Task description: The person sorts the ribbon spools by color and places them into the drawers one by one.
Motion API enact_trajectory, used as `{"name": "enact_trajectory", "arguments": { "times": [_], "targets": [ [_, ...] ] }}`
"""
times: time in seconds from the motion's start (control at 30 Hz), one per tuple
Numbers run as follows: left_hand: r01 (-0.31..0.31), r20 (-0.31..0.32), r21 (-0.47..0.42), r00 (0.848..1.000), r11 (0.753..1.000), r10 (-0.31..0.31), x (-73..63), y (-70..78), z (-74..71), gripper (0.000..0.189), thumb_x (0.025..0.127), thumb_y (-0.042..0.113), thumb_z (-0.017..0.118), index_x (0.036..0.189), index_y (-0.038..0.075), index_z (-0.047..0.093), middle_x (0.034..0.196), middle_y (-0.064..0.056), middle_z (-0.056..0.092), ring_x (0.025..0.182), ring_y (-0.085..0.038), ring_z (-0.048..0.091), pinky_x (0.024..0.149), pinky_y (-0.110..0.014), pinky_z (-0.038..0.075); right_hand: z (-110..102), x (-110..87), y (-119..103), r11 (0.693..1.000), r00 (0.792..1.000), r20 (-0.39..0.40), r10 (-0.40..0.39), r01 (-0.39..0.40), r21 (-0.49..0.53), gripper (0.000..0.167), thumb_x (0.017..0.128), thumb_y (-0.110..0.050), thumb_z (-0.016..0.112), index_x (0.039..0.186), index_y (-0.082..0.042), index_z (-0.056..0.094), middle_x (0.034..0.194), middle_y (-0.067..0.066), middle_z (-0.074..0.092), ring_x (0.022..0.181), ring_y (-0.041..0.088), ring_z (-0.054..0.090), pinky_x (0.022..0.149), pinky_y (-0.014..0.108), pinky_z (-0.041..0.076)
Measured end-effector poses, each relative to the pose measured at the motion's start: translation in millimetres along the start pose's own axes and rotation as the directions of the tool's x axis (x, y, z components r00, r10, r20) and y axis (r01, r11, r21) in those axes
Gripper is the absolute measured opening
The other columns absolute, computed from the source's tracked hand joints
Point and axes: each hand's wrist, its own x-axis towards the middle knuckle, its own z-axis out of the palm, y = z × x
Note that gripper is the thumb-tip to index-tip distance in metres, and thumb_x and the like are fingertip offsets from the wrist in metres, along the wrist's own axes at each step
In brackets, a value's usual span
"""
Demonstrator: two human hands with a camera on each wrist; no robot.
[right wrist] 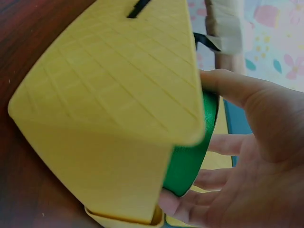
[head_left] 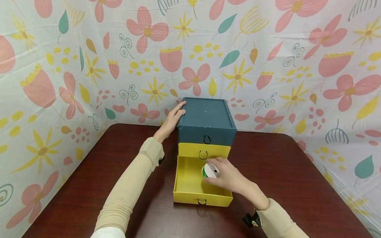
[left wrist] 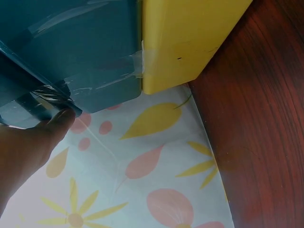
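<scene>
A small drawer box stands on the table, with a blue upper part (head_left: 205, 114) and a yellow drawer (head_left: 185, 180) pulled out at the bottom. My left hand (head_left: 172, 119) holds the blue part's upper left edge near the back; in the left wrist view its thumb (left wrist: 61, 121) presses there. Over the inside of the yellow drawer, my right hand (head_left: 228, 175) grips a spool of green ribbon (head_left: 210, 171) with a white flat side. In the right wrist view the green ribbon (right wrist: 190, 161) lies between thumb and fingers, partly hidden behind the drawer front.
Black loop pulls hang on the blue drawer front (head_left: 190, 135), the yellow middle front (head_left: 187, 150) and the pulled-out drawer. Beneath is a dark red-brown wooden table (head_left: 282, 172). A flowered cloth (head_left: 262, 66) hangs close behind the box.
</scene>
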Motion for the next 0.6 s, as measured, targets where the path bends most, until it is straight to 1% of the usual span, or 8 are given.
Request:
{"name": "enact_trajectory", "arguments": {
  "times": [0.2, 0.33, 0.4, 0.47, 0.53, 0.57, 0.6],
  "targets": [
    [0.002, -0.010, 0.001, 1.000, 1.000, -0.002, 1.6, 2.7, -0.8, 0.055, 0.103, 0.029, 0.038, 0.155, 0.020, 0.024, 0.164, -0.002, 0.013, 0.151, -0.025, 0.015, 0.119, -0.049, 0.020, 9.9, 9.0, -5.4, 0.999, 1.000, 0.013, 0.011, -0.010, -0.049, 0.061, 0.079, -0.041, 0.077, 0.130, -0.013, 0.060, 0.123, 0.011, 0.060, 0.097, 0.023, 0.051, 0.062, 0.026, 0.041],
    [-0.002, -0.007, 0.004, 1.000, 1.000, 0.002, 0.7, 2.2, 0.1, 0.054, 0.104, 0.028, 0.038, 0.155, 0.019, 0.024, 0.164, -0.003, 0.013, 0.151, -0.026, 0.014, 0.120, -0.049, 0.019, 17.4, 11.9, -6.3, 0.998, 1.000, 0.022, 0.023, -0.021, -0.057, 0.062, 0.077, -0.040, 0.079, 0.129, -0.012, 0.060, 0.122, 0.012, 0.059, 0.098, 0.024, 0.052, 0.060, 0.028, 0.041],
    [-0.008, -0.017, 0.008, 1.000, 1.000, 0.008, 4.9, -7.6, 0.9, 0.054, 0.103, 0.032, 0.038, 0.155, 0.022, 0.025, 0.163, 0.000, 0.014, 0.150, -0.024, 0.016, 0.119, -0.049, 0.020, 21.6, 12.6, -5.7, 0.998, 0.999, 0.028, 0.026, -0.025, -0.052, 0.063, 0.076, -0.041, 0.079, 0.130, -0.012, 0.059, 0.123, 0.012, 0.059, 0.098, 0.024, 0.051, 0.060, 0.028, 0.041],
    [-0.014, -0.028, 0.011, 1.000, 1.000, 0.015, 9.0, -17.3, 1.1, 0.054, 0.103, 0.035, 0.039, 0.154, 0.026, 0.026, 0.163, 0.002, 0.015, 0.150, -0.023, 0.017, 0.119, -0.049, 0.021, 25.1, 13.0, -4.9, 0.999, 0.999, 0.031, 0.019, -0.018, -0.044, 0.067, 0.076, -0.043, 0.079, 0.132, -0.012, 0.058, 0.126, 0.012, 0.058, 0.104, 0.026, 0.053, 0.067, 0.033, 0.045],
    [-0.021, -0.039, 0.013, 0.999, 1.000, 0.021, 13.8, -26.6, 0.8, 0.054, 0.102, 0.039, 0.039, 0.154, 0.029, 0.027, 0.163, 0.004, 0.016, 0.150, -0.022, 0.018, 0.119, -0.049, 0.021, 27.3, 13.6, -4.5, 0.999, 0.999, 0.036, 0.006, -0.005, -0.042, 0.069, 0.078, -0.047, 0.077, 0.134, -0.012, 0.056, 0.129, 0.013, 0.058, 0.110, 0.030, 0.054, 0.077, 0.041, 0.049],
    [-0.024, -0.046, 0.014, 0.999, 1.000, 0.025, 16.1, -30.8, 0.5, 0.054, 0.102, 0.041, 0.040, 0.153, 0.030, 0.028, 0.163, 0.005, 0.016, 0.150, -0.021, 0.018, 0.119, -0.049, 0.021, 27.9, 13.7, -4.4, 0.999, 0.999, 0.037, 0.001, 0.000, -0.039, 0.069, 0.079, -0.048, 0.075, 0.135, -0.012, 0.056, 0.131, 0.013, 0.057, 0.113, 0.032, 0.053, 0.083, 0.046, 0.048],
    [-0.027, -0.046, 0.014, 0.999, 1.000, 0.027, 16.0, -30.2, 0.1, 0.054, 0.102, 0.041, 0.039, 0.154, 0.030, 0.027, 0.163, 0.005, 0.016, 0.150, -0.021, 0.017, 0.119, -0.049, 0.021, 28.0, 13.5, -4.7, 0.999, 0.999, 0.035, -0.004, 0.005, -0.035, 0.068, 0.081, -0.049, 0.072, 0.136, -0.012, 0.055, 0.133, 0.012, 0.057, 0.117, 0.034, 0.052, 0.088, 0.050, 0.047]
  ]
}}
